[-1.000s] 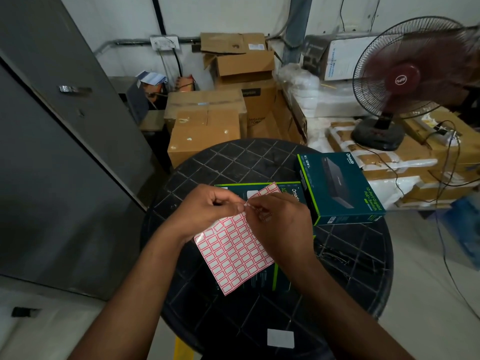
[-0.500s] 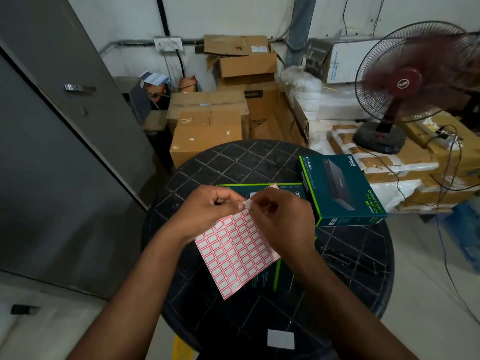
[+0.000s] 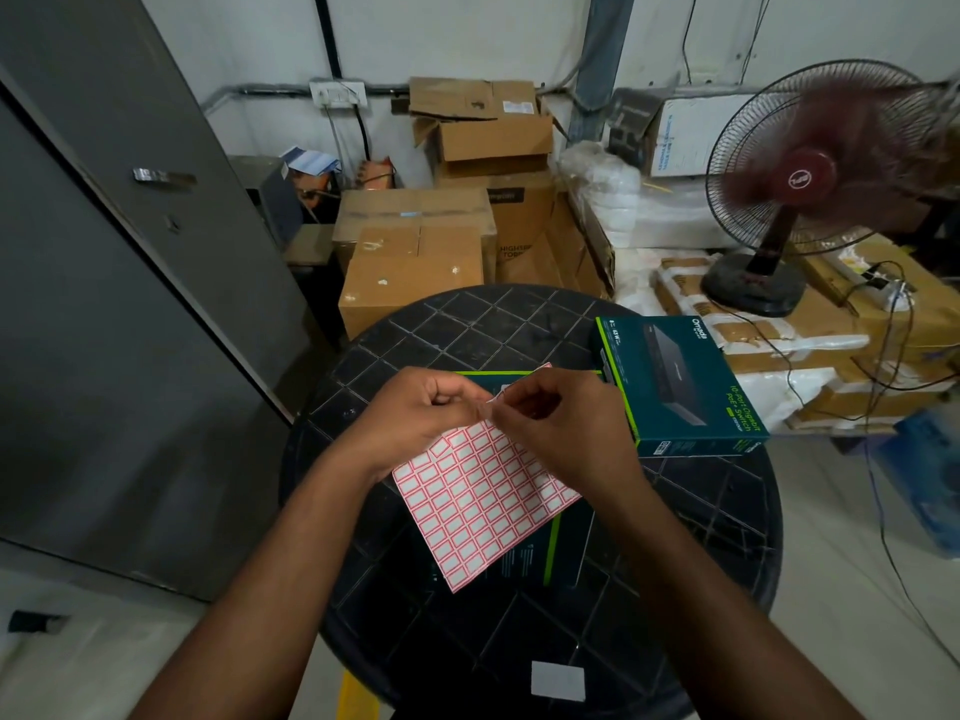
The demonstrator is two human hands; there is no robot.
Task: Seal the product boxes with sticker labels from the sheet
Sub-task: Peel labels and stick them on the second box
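Over a round black table (image 3: 467,324), a person's left hand (image 3: 415,413) grips the red-bordered sticker sheet (image 3: 483,501) while the right hand (image 3: 561,428) pinches a label loose at its top edge, apparently peeling it for pressing onto a flap of the teal product boxes (image 3: 680,381) lying beneath and just beside.

Two bare forearms are entering from the bottom edge of the frame, one from the lower left and one from the lower right, and no sleeve is showing on either up to the frame edge. The left hand (image 3: 415,415) and right hand (image 3: 563,426), near the centre of the frame, are showing no gloves, and their fingernails are looking short.
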